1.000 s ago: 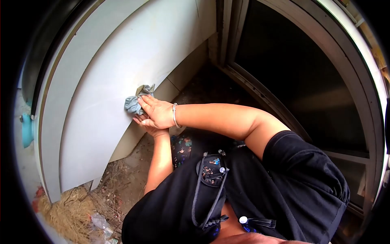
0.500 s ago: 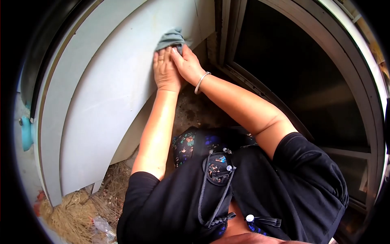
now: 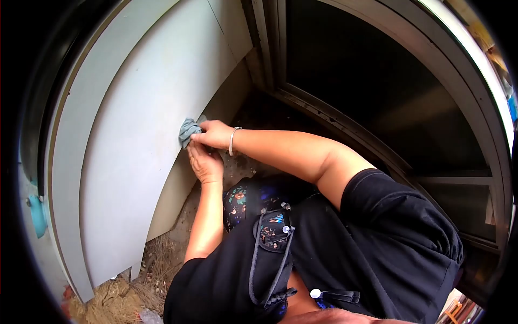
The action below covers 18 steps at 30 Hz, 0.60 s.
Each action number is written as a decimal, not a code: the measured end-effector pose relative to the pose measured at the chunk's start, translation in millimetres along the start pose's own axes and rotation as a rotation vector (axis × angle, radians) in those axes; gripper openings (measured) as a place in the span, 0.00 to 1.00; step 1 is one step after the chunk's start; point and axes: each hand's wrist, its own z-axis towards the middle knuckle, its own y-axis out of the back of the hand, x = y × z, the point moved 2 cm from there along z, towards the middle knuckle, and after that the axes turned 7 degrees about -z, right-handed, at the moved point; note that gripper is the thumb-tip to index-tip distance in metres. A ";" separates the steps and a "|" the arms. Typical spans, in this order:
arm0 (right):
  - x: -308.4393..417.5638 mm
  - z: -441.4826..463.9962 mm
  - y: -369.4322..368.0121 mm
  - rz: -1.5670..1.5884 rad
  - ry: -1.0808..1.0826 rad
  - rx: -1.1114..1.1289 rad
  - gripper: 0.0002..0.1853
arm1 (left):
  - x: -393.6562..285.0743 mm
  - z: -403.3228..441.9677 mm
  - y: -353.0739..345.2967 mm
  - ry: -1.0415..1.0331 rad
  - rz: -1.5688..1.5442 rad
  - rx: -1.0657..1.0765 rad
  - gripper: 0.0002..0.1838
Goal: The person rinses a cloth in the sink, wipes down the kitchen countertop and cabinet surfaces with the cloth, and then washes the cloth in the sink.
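A crumpled grey-blue cloth (image 3: 189,131) is pressed against the lower edge of a white panel (image 3: 135,129). My right hand (image 3: 216,134), with a silver bangle at its wrist, grips the cloth from the right, thumb pointing toward the panel. Just below, my left hand (image 3: 206,163) holds the cloth's underside with bent fingers. Its fingertips are partly hidden behind the cloth and the right hand.
A dark window or screen in a metal frame (image 3: 345,127) stands to the right. Dry straw (image 3: 116,299) and a scrap of clear plastic (image 3: 150,316) lie on the ground at the lower left. A turquoise object (image 3: 38,216) is at the far left edge.
Both hands and the cloth have come down the panel, closer to my body, to its lower edge. My left hand has gone from lying flat on the cloth to bent fingers beneath it.
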 end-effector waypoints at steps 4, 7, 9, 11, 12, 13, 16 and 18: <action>-12.0 -13.6 36.9 0.434 -0.113 -0.147 0.25 | -35.0 22.0 -5.8 0.028 -0.248 0.140 0.32; -30.2 -11.3 78.2 0.537 0.054 -0.252 0.24 | -72.3 50.7 -20.7 -0.170 -0.361 0.113 0.31; -30.2 -25.0 111.9 0.459 0.077 -0.299 0.24 | -95.8 63.6 -25.9 -0.144 -0.431 0.274 0.33; -29.7 -40.0 148.7 0.098 0.100 -0.419 0.23 | -118.3 68.6 -30.9 -0.197 -0.442 0.301 0.34; -21.9 -51.1 164.5 -0.074 0.148 -0.498 0.21 | -129.1 70.0 -33.0 -0.219 -0.470 0.293 0.34; -11.6 -62.0 178.1 -0.247 0.194 -0.577 0.20 | -140.1 70.5 -32.8 -0.242 -0.500 0.286 0.35; 5.8 -70.0 231.5 -0.527 0.417 -0.865 0.18 | -163.2 64.4 -36.7 -0.240 -0.653 0.275 0.30; 26.1 -75.4 264.0 -0.833 0.637 -1.064 0.17 | -164.7 56.3 -39.2 -0.237 -0.641 0.266 0.27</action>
